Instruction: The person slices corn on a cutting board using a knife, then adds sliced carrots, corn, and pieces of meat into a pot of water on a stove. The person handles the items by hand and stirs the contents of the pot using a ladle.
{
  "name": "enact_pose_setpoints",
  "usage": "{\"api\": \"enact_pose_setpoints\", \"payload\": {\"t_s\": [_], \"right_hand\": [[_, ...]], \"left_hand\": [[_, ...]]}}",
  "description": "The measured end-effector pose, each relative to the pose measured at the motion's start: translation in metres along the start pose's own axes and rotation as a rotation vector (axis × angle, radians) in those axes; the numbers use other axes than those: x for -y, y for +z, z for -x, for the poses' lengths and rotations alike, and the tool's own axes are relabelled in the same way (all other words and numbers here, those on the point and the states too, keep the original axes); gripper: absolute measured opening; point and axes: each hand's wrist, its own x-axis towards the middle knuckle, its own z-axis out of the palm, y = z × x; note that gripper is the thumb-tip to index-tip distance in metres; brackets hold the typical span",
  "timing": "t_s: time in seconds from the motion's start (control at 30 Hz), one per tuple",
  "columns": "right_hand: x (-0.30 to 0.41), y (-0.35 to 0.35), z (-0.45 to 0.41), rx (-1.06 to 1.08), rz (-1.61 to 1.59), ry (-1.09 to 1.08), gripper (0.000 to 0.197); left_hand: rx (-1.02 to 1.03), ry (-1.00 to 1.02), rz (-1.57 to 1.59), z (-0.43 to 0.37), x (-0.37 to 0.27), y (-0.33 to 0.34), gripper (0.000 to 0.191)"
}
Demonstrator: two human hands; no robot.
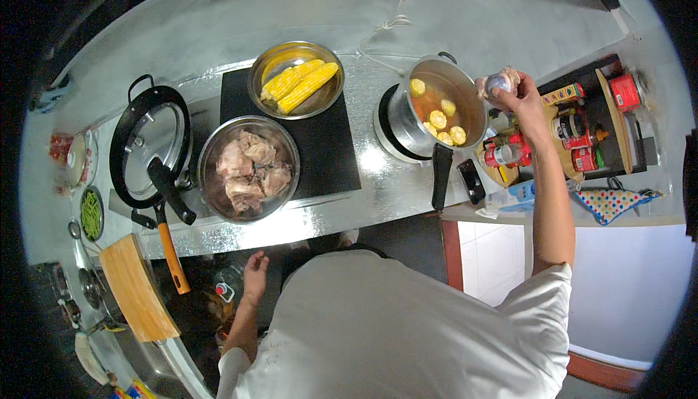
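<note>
Between the fingers of my right hand (518, 94) is a meaty bone piece (497, 83), held just right of a metal pot's rim. Corn chunks (438, 119) lie in brownish liquid inside the tilted-looking pot (401, 126), which stands on a round hot plate (381, 140). My left hand (256, 268) hangs low in front of the counter edge, fingers slightly curled, with nothing in it. On the black cooktop (327, 153), a steel bowl (204, 181) holds several meat pieces (253, 173). Behind it, corn cobs (308, 87) lie in another steel bowl (337, 91).
At the left are a black frying pan (122, 181) with a glass lid (152, 143), a plate of green beans (91, 215) and a wooden cutting board (136, 290). A phone (471, 181) lies beside the pot's black handle (442, 178). Seasoning jars (583, 159) crowd the right shelf.
</note>
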Motion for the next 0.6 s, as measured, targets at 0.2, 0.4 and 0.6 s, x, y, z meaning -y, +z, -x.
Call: {"api": "enact_pose_setpoints", "payload": {"t_s": [0.2,0.4,0.6], "right_hand": [[-0.062,-0.014,-0.033,0.025,0.171,-0.015,0.065],[-0.074,0.013,-0.049,0.047,0.242,-0.088,0.064],[-0.097,0.056,-0.059,0.197,0.42,-0.211,0.06]], "left_hand": [[-0.032,-0.027,0.036,0.013,0.004,0.025,0.038],[-0.062,-0.054,0.061,0.033,0.011,0.039,0.037],[-0.119,-0.095,0.016,0.054,-0.004,0.054,0.039]]}}
